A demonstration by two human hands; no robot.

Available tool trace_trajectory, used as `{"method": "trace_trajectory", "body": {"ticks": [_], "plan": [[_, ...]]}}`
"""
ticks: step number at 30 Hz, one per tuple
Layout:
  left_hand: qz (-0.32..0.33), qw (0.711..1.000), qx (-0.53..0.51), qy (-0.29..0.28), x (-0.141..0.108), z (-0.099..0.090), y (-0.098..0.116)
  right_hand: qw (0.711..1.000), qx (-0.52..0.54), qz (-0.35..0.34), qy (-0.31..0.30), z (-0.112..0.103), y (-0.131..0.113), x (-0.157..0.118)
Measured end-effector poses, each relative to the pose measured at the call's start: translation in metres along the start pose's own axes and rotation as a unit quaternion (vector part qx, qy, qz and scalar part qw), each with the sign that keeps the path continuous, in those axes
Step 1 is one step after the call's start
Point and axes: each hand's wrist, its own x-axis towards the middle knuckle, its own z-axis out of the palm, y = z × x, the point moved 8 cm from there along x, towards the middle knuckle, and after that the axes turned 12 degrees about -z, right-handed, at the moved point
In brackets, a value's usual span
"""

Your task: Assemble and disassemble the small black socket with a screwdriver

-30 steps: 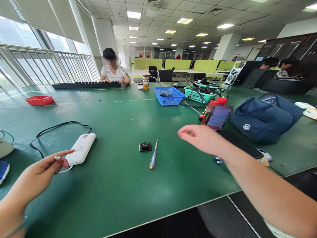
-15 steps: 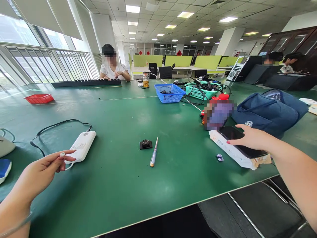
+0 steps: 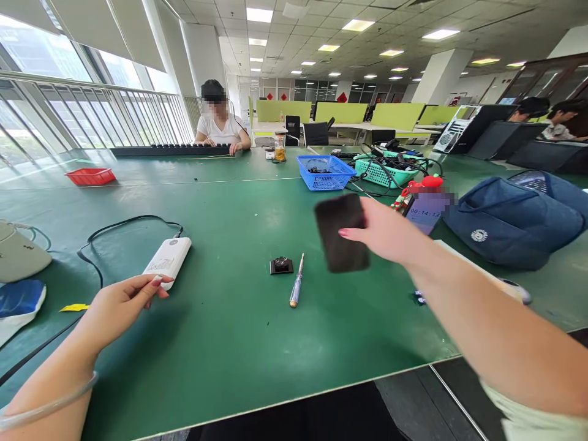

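My right hand (image 3: 374, 229) grips a dark smartphone (image 3: 342, 236), blurred by motion and raised above the green table. Over on the left, my left hand (image 3: 126, 303) pinches a small white cable plug (image 3: 158, 280) between thumb and fingers. Right beside that hand lies a white power bank (image 3: 169, 257) with a black cable (image 3: 138, 218) running from its far end. A clear-handled screwdriver (image 3: 297, 285) rests mid-table, next to a small black square part (image 3: 281, 265). The white box (image 3: 478, 269) is partly hidden behind my right forearm.
Blue (image 3: 325, 173) and green (image 3: 383, 171) baskets hold cables and small parts. A navy bag (image 3: 519, 217) sits at right, near a propped phone showing a timer (image 3: 427, 211). A red tray (image 3: 90, 176) stands left. Across the table sits a person (image 3: 220, 125).
My right hand has lifted the smartphone off the white box and carried it left toward the middle. My left hand, still holding the plug, appears farther right; the view has shifted slightly.
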Motion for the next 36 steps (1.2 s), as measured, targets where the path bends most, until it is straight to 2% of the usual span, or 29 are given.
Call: {"method": "trace_trajectory", "body": {"ticks": [1,2,3,4,6,7,9,12,16,21,24,31,36], "plan": [[0.001,1.000,-0.004,-0.004,-0.001,0.001,0.001,0.986,0.164,-0.006,-0.004,0.029,-0.024,0.012],[0.003,1.000,-0.008,-0.007,-0.001,0.002,0.002,0.950,0.312,0.004,-0.011,0.061,-0.046,0.024],[0.005,1.000,-0.014,-0.009,-0.002,0.002,0.002,0.898,0.437,0.040,-0.030,0.096,-0.065,0.035],[0.007,1.000,-0.025,-0.011,-0.002,0.002,0.002,0.835,0.540,0.095,-0.038,0.132,-0.081,0.042],[0.009,0.998,-0.054,-0.021,-0.003,0.003,0.001,0.685,0.680,0.261,-0.019,0.202,-0.103,0.045],[0.010,0.997,-0.070,-0.027,-0.003,0.004,0.000,0.660,0.690,0.297,-0.015,0.230,-0.114,0.046],[0.015,0.995,-0.095,-0.036,-0.003,0.004,-0.001,0.631,0.700,0.336,-0.019,0.272,-0.133,0.042],[0.022,0.994,-0.095,-0.051,-0.002,0.007,-0.002,0.595,0.712,0.371,-0.027,0.308,-0.147,0.030],[0.043,0.993,-0.069,-0.083,-0.002,0.012,-0.001,0.571,0.726,0.382,-0.022,0.323,-0.146,0.022],[0.033,0.992,-0.082,-0.088,-0.003,0.014,0.000,0.568,0.732,0.376,-0.009,0.329,-0.138,0.026],[0.025,0.991,-0.096,-0.087,-0.004,0.013,0.000,0.572,0.734,0.366,-0.001,0.328,-0.137,0.029],[0.036,0.995,-0.050,-0.083,-0.004,0.015,0.004,0.586,0.732,0.347,0.001,0.320,-0.140,0.028],[0.013,0.997,-0.038,-0.065,-0.001,0.015,-0.002,0.625,0.722,0.296,0.013,0.315,-0.144,0.030]]}}
